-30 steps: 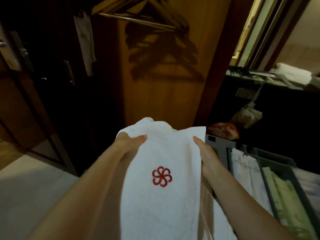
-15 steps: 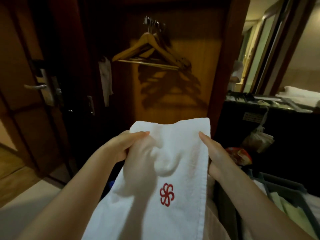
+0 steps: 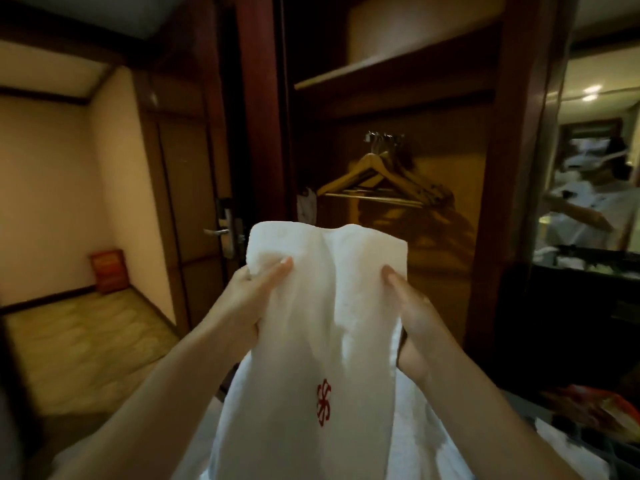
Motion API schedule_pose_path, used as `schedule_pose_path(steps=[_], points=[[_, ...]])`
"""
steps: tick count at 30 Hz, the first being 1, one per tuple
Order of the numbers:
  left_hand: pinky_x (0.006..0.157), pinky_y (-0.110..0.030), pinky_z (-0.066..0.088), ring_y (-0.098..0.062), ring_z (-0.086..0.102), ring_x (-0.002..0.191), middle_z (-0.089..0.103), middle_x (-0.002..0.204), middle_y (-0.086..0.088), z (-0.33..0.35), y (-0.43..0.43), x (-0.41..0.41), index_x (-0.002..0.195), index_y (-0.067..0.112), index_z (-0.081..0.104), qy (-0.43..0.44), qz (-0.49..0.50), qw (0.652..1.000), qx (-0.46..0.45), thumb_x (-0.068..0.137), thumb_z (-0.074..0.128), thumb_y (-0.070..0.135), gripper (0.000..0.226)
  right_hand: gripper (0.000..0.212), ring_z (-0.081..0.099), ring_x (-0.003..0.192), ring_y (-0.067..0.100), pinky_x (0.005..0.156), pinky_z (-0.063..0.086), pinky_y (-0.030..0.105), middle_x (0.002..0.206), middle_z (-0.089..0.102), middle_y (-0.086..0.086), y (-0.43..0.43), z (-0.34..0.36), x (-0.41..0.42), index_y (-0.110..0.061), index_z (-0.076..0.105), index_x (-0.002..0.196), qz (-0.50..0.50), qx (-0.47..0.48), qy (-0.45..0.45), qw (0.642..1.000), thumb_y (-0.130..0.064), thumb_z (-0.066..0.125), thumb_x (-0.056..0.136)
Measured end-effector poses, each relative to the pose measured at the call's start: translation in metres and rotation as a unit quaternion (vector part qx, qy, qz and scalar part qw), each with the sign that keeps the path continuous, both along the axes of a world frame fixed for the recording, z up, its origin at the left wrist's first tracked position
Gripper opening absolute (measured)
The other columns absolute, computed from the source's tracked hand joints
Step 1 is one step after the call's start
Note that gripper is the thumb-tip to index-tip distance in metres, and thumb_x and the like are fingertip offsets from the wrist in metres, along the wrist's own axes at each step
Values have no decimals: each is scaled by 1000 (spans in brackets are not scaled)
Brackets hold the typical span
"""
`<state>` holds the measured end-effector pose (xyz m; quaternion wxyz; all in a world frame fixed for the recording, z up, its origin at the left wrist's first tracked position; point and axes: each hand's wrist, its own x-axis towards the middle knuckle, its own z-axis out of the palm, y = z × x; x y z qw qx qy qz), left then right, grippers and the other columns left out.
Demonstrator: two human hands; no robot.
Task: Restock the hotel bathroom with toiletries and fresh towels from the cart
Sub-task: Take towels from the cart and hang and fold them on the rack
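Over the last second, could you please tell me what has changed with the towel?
The towel rose towards the hangers, and its logo now hangs further below the left hand and right hand, which kept gripping its sides.

On the floor [image 3: 79, 348] a red box [image 3: 107, 271] stands in the far corner; wooden hangers [image 3: 374, 178] hang below the wardrobe shelf [image 3: 398, 60].

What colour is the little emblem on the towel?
Red emblem on the white towel, clearest in the head view.
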<state>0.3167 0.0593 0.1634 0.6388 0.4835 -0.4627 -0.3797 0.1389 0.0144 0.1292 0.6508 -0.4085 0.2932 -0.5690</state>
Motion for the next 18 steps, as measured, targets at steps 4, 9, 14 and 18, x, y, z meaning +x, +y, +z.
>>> schedule_pose_path(steps=[4,9,14,18], points=[[69,-33,55,-18,70,81,73,86,-1,2,56,-16,93,20,64,11,75,996,-41,85,62,30,14,32,66,99,33,83,54,52,107,70,10,30,10,9,-21,61,113,97,-9,-17,995,-37,59,86],[67,-32,55,-14,71,80,74,86,3,-2,132,-26,95,22,66,25,187,978,-88,80,65,32,17,24,66,96,34,85,53,51,105,70,12,76,18,22,-16,65,104,185,-25,-13,982,-33,58,88],[66,-33,55,-15,71,78,74,85,-1,-15,213,-30,89,19,67,33,320,943,-88,82,65,26,11,28,71,73,22,64,60,37,90,73,10,132,20,41,-9,64,108,296,-39,-16,954,-30,57,90],[78,-38,56,-21,70,88,73,95,-6,-18,285,-27,99,16,67,4,381,923,-59,85,63,27,18,28,71,65,19,53,58,30,81,73,7,180,17,62,-7,63,110,374,-46,-18,926,-27,55,91]])
